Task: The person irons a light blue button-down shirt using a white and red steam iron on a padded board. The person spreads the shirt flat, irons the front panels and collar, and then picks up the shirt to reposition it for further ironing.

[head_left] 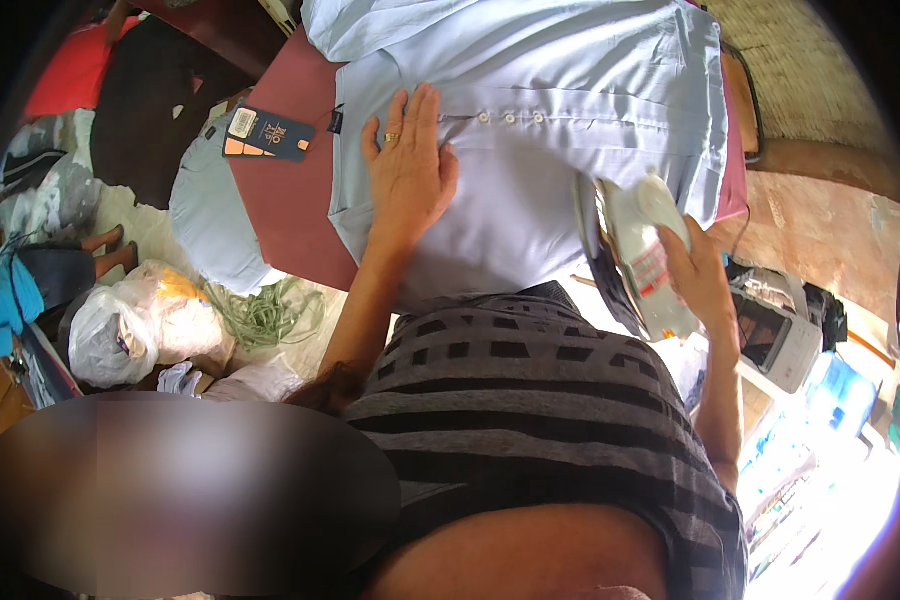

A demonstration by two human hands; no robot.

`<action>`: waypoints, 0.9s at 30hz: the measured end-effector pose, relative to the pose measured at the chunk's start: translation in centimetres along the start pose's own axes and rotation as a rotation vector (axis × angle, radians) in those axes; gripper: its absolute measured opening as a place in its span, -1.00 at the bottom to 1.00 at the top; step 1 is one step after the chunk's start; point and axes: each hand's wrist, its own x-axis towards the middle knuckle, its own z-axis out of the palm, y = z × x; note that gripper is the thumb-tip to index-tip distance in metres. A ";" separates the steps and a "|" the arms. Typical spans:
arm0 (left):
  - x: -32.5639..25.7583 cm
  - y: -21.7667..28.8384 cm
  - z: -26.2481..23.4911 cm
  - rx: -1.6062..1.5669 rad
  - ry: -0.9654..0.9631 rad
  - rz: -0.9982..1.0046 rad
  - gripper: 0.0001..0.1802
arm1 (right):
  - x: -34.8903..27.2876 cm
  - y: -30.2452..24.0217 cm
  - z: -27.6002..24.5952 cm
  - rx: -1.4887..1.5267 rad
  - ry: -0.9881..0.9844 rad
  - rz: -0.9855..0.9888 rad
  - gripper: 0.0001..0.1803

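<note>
A light blue button-front shirt (515,210) lies spread over a maroon-covered board (295,190). My left hand (408,170), with a ring on one finger, rests flat on the shirt left of its row of white buttons. My right hand (698,270) grips a white clothes iron (638,235) at the shirt's near right side. The iron is tilted, its dark soleplate edge turned left; whether it touches the cloth I cannot tell. Beside the shirt's left edge lies a dark hang tag (272,134) with orange patches.
Plastic bags (115,335) and a tangle of green cord (275,312) lie on the floor at left. Another person's feet (110,250) show there too. A grey-white boxy appliance (778,335) stands at right, with bright clutter below it.
</note>
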 end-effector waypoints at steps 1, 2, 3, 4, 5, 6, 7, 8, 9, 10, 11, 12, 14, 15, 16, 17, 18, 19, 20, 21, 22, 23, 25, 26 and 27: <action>0.0 0.0 -0.3 -0.015 0.001 -0.003 -0.36 | -0.7 0.4 -1.7 0.121 -0.091 0.203 -0.66; 0.0 0.2 -0.7 -0.030 0.001 0.001 -0.36 | -1.4 2.1 -2.8 0.204 -0.063 0.203 -0.68; 0.1 0.5 -0.7 0.025 0.011 0.011 -0.38 | -2.0 3.3 -4.4 0.238 -0.044 0.190 -0.70; 0.1 0.7 -0.9 0.082 0.019 0.021 -0.40 | -2.1 4.4 -5.9 0.274 -0.026 0.176 -0.71; 0.3 1.6 -0.7 0.127 0.029 0.041 -0.42 | -2.0 6.1 -7.4 0.294 -0.011 0.171 -0.72; 0.2 2.5 -0.4 0.163 0.046 0.054 -0.46 | -1.7 7.8 -9.1 0.310 0.008 0.164 -0.72; 0.3 3.5 -0.1 0.192 0.076 0.071 -0.50 | -1.4 9.3 -11.0 0.320 0.040 0.152 -0.73; 0.3 4.6 0.6 0.201 0.086 0.081 -0.51 | -0.8 10.8 -13.0 0.298 0.080 0.122 -0.73; 0.3 6.1 1.7 0.202 0.092 0.095 -0.51 | 0.1 12.5 -14.8 0.273 0.124 0.100 -0.73; 0.2 8.1 2.5 0.237 0.065 0.059 -0.51 | 1.5 14.2 -16.2 0.258 0.157 0.071 -0.74; 0.3 9.9 2.7 0.281 0.037 0.020 -0.51 | 3.1 15.0 -17.6 0.262 0.199 0.024 -0.72; 0.2 11.1 3.4 0.318 0.026 -0.002 -0.51 | 4.7 15.9 -19.3 0.197 0.221 0.003 -0.69; -0.1 12.6 4.9 0.397 0.008 -0.063 -0.52 | 8.5 17.8 -22.8 0.117 0.246 -0.043 -0.63; -0.6 13.5 5.3 0.372 0.027 -0.082 -0.53 | 10.6 19.0 -24.0 0.107 0.241 -0.064 -0.60; -1.3 14.2 5.5 0.350 0.050 -0.109 -0.54 | 12.9 19.8 -25.0 0.094 0.232 -0.093 -0.58; -2.4 14.9 5.5 0.343 0.069 -0.154 -0.56 | 15.4 20.3 -25.6 0.054 0.248 -0.073 -0.55; -3.7 15.6 5.9 0.306 0.079 -0.172 -0.58 | 17.8 20.8 -26.0 0.014 0.250 -0.055 -0.52; -5.3 16.5 6.4 0.270 0.095 -0.196 -0.60 | 20.1 21.3 -26.3 -0.030 0.250 -0.044 -0.49; -6.6 17.5 6.3 0.253 0.113 -0.222 -0.63 | 23.2 24.1 -27.1 0.079 0.222 0.021 -0.42; -7.6 18.9 5.8 0.177 0.106 -0.246 -0.69 | 24.8 24.7 -26.9 0.214 0.176 0.045 -0.42; -9.0 20.5 5.5 0.127 0.117 -0.298 -0.74 | 25.7 24.5 -26.2 0.276 0.202 -0.025 -0.53; -10.2 21.9 5.8 0.024 0.145 -0.380 -0.81 | 27.8 26.7 -26.6 0.252 0.234 -0.057 -0.55; -11.6 24.3 6.0 -0.085 0.131 -0.574 -0.90 | 32.0 30.3 -27.7 0.193 0.226 -0.086 -0.56; -12.8 25.4 6.0 -0.220 0.106 -0.806 -0.86 | 32.9 29.8 -27.2 0.245 0.167 -0.081 -0.56; -14.5 25.8 6.7 -0.446 0.157 -1.023 -0.79 | 33.4 29.3 -27.0 0.293 0.113 -0.072 -0.56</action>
